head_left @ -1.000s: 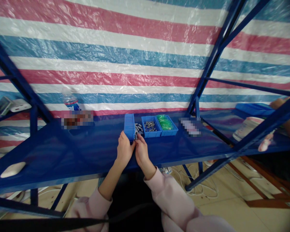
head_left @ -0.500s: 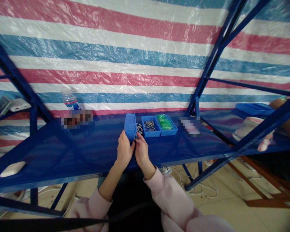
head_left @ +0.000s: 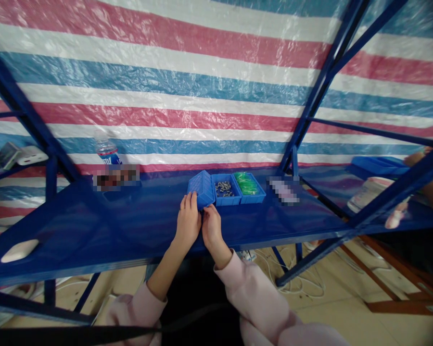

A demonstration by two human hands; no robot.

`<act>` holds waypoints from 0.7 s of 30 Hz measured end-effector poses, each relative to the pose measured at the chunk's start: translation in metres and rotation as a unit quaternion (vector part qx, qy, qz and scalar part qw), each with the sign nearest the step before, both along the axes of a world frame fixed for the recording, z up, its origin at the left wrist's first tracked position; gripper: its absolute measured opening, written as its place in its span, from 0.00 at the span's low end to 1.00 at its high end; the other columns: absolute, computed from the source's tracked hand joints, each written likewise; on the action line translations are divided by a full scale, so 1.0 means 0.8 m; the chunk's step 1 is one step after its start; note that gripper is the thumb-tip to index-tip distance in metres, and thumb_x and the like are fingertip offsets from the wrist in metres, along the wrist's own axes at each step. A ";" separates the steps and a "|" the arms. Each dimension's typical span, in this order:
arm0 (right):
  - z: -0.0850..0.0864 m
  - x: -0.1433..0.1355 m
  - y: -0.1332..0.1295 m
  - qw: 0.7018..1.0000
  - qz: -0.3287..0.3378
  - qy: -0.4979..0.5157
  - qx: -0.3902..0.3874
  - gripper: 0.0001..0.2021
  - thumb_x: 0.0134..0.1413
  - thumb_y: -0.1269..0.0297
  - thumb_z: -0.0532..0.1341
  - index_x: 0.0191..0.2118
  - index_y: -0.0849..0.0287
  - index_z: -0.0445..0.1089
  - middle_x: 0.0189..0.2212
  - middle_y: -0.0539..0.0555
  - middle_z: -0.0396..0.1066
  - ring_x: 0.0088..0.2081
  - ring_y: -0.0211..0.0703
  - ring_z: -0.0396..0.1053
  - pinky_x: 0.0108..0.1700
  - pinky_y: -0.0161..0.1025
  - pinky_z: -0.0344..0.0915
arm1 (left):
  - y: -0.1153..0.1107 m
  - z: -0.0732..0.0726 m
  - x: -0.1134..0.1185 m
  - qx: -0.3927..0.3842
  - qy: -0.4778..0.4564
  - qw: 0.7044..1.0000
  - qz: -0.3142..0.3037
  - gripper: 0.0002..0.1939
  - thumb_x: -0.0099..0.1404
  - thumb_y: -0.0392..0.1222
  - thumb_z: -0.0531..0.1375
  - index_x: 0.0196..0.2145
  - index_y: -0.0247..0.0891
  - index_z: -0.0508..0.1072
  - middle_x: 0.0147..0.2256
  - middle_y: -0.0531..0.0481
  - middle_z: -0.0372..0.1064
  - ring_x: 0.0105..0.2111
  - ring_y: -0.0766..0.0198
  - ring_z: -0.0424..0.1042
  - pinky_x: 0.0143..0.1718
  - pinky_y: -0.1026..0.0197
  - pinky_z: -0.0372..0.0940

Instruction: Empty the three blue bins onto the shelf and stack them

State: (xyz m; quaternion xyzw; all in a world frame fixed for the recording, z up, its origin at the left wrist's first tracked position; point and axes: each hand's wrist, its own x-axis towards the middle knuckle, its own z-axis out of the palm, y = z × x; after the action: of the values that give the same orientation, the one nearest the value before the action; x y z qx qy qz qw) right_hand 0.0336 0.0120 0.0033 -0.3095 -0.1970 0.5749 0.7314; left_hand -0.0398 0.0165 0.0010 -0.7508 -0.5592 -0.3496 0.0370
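A striped red, white and blue tarpaulin [head_left: 202,86] is seen hung behind a blue metal shelf [head_left: 130,226]. Three small blue bins are lined up at mid-shelf. The leftmost, a tipped blue bin [head_left: 201,188], is tilted over towards its neighbour, a bin of metal parts [head_left: 225,189], just beyond both hands. The left hand [head_left: 188,225] is pressed flat against its ribbed underside; the right hand [head_left: 211,227], curled, is placed at its near corner. A bin of green pieces [head_left: 248,186] is set rightmost.

Blue bins [head_left: 201,188] on blue shelf [head_left: 130,226], red-white-blue striped tarp [head_left: 187,86]
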 end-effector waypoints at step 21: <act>-0.008 -0.002 0.005 0.998 -0.039 0.009 -0.038 0.18 0.37 0.73 0.57 0.38 0.61 0.76 0.45 0.55 0.75 0.52 0.47 0.68 0.57 0.43 0.60 | -0.017 0.022 -0.008 -0.145 -0.148 0.963 0.173 0.52 0.62 0.50 0.59 0.65 0.22 0.27 0.41 0.28 0.73 0.40 0.40 0.76 0.37 0.46 0.70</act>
State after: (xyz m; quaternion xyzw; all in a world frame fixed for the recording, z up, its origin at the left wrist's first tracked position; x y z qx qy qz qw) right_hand 0.0324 0.0160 -0.0027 -0.3388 -0.1561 0.5560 0.7427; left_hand -0.0463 0.0030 0.0190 -0.5799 -0.7246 -0.3600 -0.0952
